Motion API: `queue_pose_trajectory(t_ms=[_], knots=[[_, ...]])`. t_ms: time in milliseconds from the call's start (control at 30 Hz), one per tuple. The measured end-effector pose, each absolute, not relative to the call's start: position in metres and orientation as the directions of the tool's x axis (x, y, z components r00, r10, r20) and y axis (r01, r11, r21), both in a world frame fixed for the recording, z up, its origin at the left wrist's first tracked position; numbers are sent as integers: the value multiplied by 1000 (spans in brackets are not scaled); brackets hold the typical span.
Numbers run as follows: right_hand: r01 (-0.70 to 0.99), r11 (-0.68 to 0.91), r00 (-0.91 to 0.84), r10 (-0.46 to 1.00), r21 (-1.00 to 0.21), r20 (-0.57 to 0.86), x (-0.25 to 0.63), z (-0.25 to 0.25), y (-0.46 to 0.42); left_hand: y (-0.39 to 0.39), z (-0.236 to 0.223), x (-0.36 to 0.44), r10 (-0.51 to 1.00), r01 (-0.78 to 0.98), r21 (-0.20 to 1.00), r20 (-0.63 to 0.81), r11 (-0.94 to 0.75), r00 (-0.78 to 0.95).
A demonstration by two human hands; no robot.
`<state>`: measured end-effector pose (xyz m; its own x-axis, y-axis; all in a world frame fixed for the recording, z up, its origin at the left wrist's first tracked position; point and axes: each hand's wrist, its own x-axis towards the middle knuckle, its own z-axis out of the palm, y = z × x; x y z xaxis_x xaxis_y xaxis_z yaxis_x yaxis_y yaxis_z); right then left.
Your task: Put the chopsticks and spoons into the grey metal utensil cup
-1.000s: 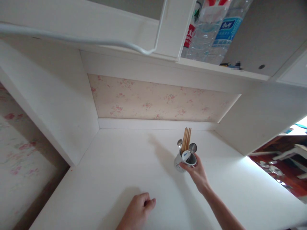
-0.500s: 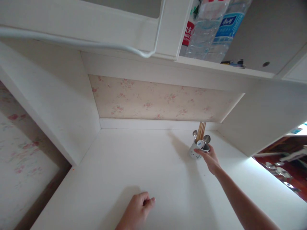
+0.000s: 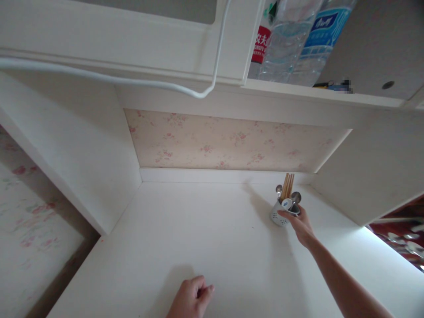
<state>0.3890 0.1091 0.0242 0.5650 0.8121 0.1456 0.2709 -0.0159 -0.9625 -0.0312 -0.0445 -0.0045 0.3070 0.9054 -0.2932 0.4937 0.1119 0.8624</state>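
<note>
A small white perforated utensil holder [image 3: 277, 217] stands near the back right corner of the white desk top [image 3: 212, 247]. Wooden chopsticks [image 3: 287, 186] and metal spoons stick out of it. My right hand [image 3: 300, 223] reaches far forward and grips the holder by its rim. My left hand [image 3: 192, 298] rests on the desk near the front edge, its fingers curled into a loose fist with nothing visible in them.
A floral panel [image 3: 228, 141] backs the desk alcove, with white side walls left and right. A shelf above holds plastic water bottles [image 3: 291, 42]. A white cable [image 3: 132, 81] hangs along the shelf. Floral bedding [image 3: 26, 221] lies at the left.
My right hand has carried the utensil holder away from me and to the right, from mid-desk to near the back right corner. The left hand stayed put.
</note>
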Motion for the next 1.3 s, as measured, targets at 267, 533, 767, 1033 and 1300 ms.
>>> queue_pose_trajectory(t_ms=[267,533,767,1033,1300], knots=[[248,-3,537,833,-969,135,395,12,107,-42,-6,-31,904,487,862,-314,143,289],[92,-64,573,819,-994,1,391,16,90,-42,-3,-29,908,525,841,-315,133,276],[-96,-8,661,748,-995,-70,383,3,20,-44,1,-29,901,544,831,-320,119,292],[-12,-76,674,736,-997,-64,335,-9,-18,-35,14,-7,911,507,852,-305,131,277],[-91,-67,268,959,-994,-89,179,-3,-11,-9,15,8,933,389,904,-280,176,228]])
